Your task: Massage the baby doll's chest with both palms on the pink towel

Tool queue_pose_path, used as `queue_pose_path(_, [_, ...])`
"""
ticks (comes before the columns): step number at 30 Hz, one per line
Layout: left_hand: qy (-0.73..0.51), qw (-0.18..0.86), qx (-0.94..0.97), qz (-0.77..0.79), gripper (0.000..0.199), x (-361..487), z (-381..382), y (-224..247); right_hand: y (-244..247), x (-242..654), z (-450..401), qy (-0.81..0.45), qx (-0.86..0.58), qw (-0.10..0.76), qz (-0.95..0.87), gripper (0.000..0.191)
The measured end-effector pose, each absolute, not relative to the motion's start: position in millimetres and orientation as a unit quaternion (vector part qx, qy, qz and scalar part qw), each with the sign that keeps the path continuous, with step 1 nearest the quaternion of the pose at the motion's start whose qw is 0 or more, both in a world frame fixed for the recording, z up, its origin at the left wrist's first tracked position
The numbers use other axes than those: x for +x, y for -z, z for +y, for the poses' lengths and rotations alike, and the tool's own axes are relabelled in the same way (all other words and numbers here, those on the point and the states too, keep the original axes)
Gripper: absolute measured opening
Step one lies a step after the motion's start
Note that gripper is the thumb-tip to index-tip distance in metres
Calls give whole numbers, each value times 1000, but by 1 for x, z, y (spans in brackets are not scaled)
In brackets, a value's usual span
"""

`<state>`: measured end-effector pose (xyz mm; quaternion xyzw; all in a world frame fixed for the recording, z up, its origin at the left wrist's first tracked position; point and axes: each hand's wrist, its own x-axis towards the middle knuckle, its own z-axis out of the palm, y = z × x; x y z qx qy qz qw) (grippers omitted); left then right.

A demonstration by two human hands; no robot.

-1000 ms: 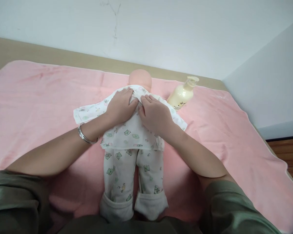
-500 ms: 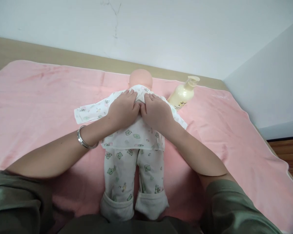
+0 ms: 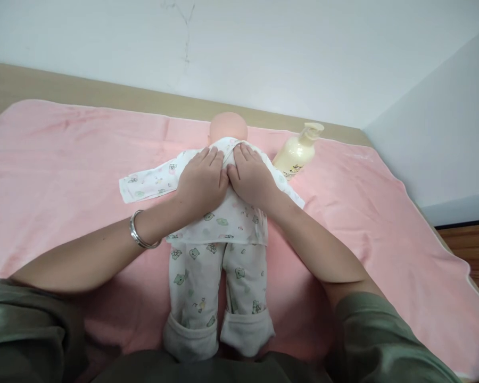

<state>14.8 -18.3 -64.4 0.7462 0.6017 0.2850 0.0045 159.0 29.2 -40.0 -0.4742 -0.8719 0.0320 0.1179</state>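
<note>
A baby doll (image 3: 228,127) lies face down, its bald head pointing away from me. It wears a white printed top (image 3: 235,226) and matching trousers (image 3: 195,284) with folded cuffs. My left hand (image 3: 203,178) lies flat on the left side of the doll's upper back, fingers stretched toward the head. On the right side of the back rests my right hand (image 3: 250,178), also flat and open. The two thumbs are close together over the middle of the back. Both palms hide part of the top.
Under the doll spreads a pink blanket (image 3: 72,175) with some creases. A cream pump bottle (image 3: 297,154) leans or lies by the doll's right-hand sleeve. Behind the blanket run a wooden edge (image 3: 115,96) and a white wall (image 3: 263,58). Brown wood (image 3: 469,247) shows at the far right.
Both hands stay on the doll's upper back. The fingers of my right hand have shifted slightly up toward the collar, and the cloth between the hands looks less bunched.
</note>
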Motion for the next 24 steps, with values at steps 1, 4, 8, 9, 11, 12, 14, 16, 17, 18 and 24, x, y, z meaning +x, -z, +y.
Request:
queue_pose_path(1, [-285, 17, 743, 605, 57, 13, -16, 64, 39, 158, 25, -30, -478, 116, -870, 62])
queue_pose_path(4, [-271, 56, 737, 616, 58, 7, -7, 63, 37, 156, 4, -9, -482, 117, -868, 60])
queue_pose_path(8, [-262, 70, 738, 618, 58, 1, 3, 64, 37, 154, -24, 41, -436, 139, -888, 56])
queue_pose_path(9, [-263, 67, 739, 617, 58, 1, 3, 64, 37, 154, -25, 43, -425, 144, -892, 55])
queue_pose_path(11, [-267, 54, 741, 614, 58, 3, 0, 65, 38, 155, -20, 26, -421, 150, -894, 54])
queue_pose_path(12, [-269, 46, 742, 612, 58, 6, -4, 64, 39, 155, -13, 11, -427, 154, -891, 54])
queue_pose_path(14, [-276, 28, 743, 609, 57, 11, -14, 63, 40, 157, 4, -19, -443, 159, -882, 55])
queue_pose_path(16, [-277, 16, 746, 606, 57, 17, -23, 60, 41, 159, 21, -44, -453, 161, -876, 57])
queue_pose_path(17, [-275, 16, 748, 604, 57, 18, -26, 58, 41, 160, 27, -52, -455, 160, -874, 58])
queue_pose_path(18, [-272, 20, 750, 603, 57, 19, -28, 57, 41, 161, 31, -57, -457, 160, -873, 58])
queue_pose_path(24, [-262, 71, 741, 614, 60, 10, -10, 57, 41, 158, 11, -29, -471, 151, -869, 59])
